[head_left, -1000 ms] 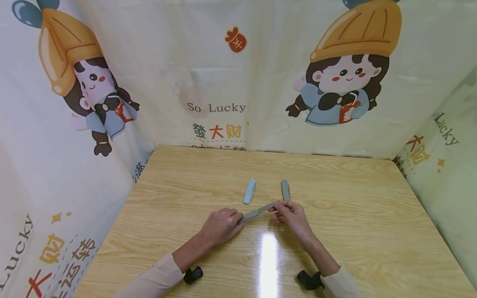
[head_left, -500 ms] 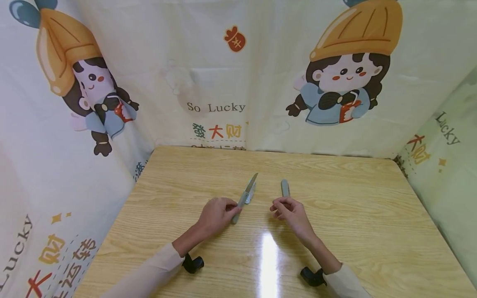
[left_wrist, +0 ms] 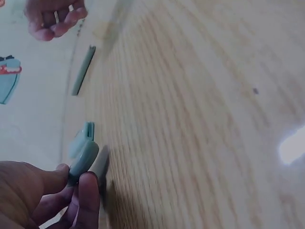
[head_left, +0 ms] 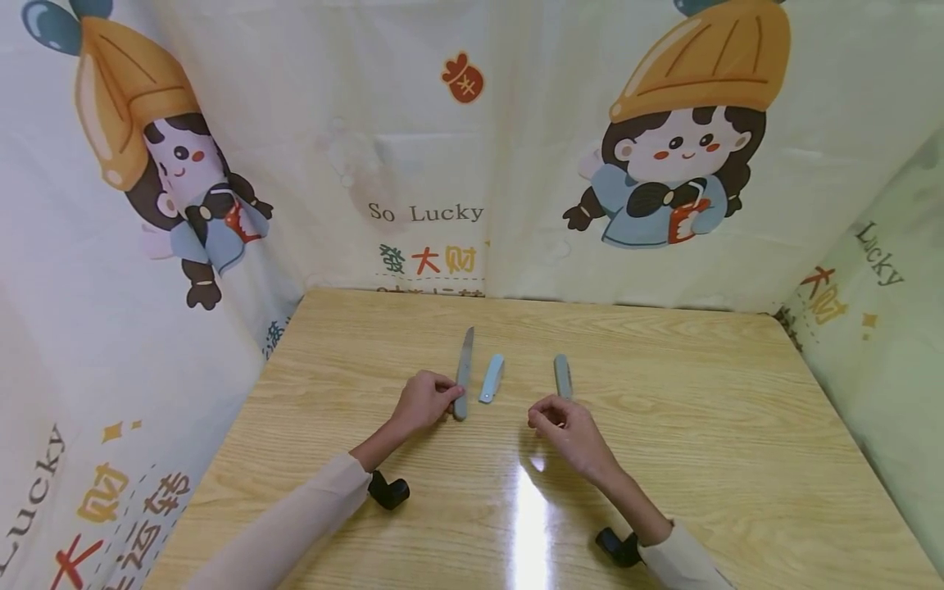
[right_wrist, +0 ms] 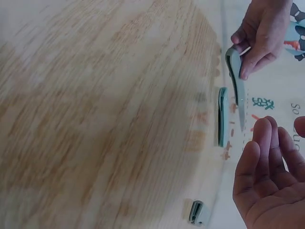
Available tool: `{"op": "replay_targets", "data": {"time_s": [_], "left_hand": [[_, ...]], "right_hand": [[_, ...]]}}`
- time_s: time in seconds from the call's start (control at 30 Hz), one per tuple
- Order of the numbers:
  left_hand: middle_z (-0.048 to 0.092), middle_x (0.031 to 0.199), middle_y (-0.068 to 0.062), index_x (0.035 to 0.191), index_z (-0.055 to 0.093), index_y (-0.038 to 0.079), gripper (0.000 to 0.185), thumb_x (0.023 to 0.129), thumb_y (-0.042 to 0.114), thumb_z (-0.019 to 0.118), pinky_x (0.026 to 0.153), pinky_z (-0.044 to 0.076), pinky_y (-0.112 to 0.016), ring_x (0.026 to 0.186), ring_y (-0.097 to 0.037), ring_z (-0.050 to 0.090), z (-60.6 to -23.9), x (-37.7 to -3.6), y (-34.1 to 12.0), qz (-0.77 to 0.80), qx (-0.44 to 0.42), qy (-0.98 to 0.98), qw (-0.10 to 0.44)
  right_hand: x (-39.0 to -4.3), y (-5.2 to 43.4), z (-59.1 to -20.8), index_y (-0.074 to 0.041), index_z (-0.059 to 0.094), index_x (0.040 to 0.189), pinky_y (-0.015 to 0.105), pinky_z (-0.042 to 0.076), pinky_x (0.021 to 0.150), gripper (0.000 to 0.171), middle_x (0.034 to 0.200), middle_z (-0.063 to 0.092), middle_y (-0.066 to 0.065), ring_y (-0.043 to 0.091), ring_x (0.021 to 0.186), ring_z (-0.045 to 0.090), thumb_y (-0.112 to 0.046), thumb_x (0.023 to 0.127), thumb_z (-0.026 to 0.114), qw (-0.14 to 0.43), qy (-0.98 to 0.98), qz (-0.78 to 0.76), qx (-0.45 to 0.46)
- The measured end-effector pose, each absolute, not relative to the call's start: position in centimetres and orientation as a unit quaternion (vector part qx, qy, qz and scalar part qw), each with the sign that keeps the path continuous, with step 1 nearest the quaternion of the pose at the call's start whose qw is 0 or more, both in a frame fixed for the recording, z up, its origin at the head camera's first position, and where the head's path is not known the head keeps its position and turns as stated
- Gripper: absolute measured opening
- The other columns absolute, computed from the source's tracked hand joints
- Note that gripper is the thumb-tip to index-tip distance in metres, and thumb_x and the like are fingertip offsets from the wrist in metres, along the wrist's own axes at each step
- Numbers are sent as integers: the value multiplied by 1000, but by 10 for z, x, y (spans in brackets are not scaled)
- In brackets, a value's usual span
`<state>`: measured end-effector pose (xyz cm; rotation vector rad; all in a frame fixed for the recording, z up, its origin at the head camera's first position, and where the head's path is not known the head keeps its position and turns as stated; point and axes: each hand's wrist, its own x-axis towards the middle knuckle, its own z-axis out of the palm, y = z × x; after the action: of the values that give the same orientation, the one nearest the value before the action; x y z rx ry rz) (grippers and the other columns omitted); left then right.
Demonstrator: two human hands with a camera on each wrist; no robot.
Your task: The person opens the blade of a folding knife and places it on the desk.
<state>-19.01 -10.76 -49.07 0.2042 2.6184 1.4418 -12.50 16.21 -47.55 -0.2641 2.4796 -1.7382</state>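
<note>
My left hand (head_left: 426, 400) pinches the grey handle of a folding knife (head_left: 461, 401) between thumb and fingers. Its blade is swung out and points toward the back of the table. Just right of it lies a light blue folded handle with a rivet (head_left: 492, 378), which looks like a second folding knife. A similar grey folded handle (head_left: 564, 375) rests farther right, slotted along its edge in the right wrist view. Near that one's front end, my right hand (head_left: 575, 434) hovers with loosely curled fingers and holds nothing. In the left wrist view the knife handle (left_wrist: 85, 160) appears end-on.
The wooden table (head_left: 701, 426) runs back to a printed curtain (head_left: 413, 147) that hangs behind and along both sides. A bright light reflection (head_left: 531, 524) lies on the front part of the table. Black wrist cameras (head_left: 388, 492) sit below both wrists.
The right hand has let go of the blade. My left hand has swung the opened knife upright and carried it left and back, past the light blue handle. The right hand stays about where it was.
</note>
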Motion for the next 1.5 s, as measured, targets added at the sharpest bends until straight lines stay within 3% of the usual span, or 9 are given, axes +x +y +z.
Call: {"op": "replay_targets", "data": {"time_s": [0.27,0.57,1.07,1.5], "left_hand": [[69,66,-1,94,78,-2,16,97,13,72,50,48,-24,54,-12,64,-496,-210,-109,456,47,886,71],[67,61,2,85,81,5,18,93,20,76,49,44,-24,54,-11,62,-490,-219,-108,392,21,917,73],[67,62,1,82,80,3,19,90,20,79,47,42,-23,53,-11,60,-488,-220,-111,396,0,916,66],[68,67,0,85,80,3,16,89,18,75,49,42,-25,55,-12,57,-492,-220,-111,408,-2,912,47]], "right_hand": [[-124,163,-480,3,68,106,31,55,73,23,94,70,12,31,86,67,-19,103,63,76,811,-573,-90],[-125,161,-476,3,67,109,44,56,75,24,95,70,10,32,87,68,-20,104,62,76,798,-592,-79],[-124,161,-477,8,66,105,42,57,79,25,92,70,14,35,84,68,-17,104,62,66,785,-610,-90],[-125,166,-478,6,66,108,43,56,81,24,96,70,15,30,86,68,-17,105,60,64,787,-607,-91]]}}
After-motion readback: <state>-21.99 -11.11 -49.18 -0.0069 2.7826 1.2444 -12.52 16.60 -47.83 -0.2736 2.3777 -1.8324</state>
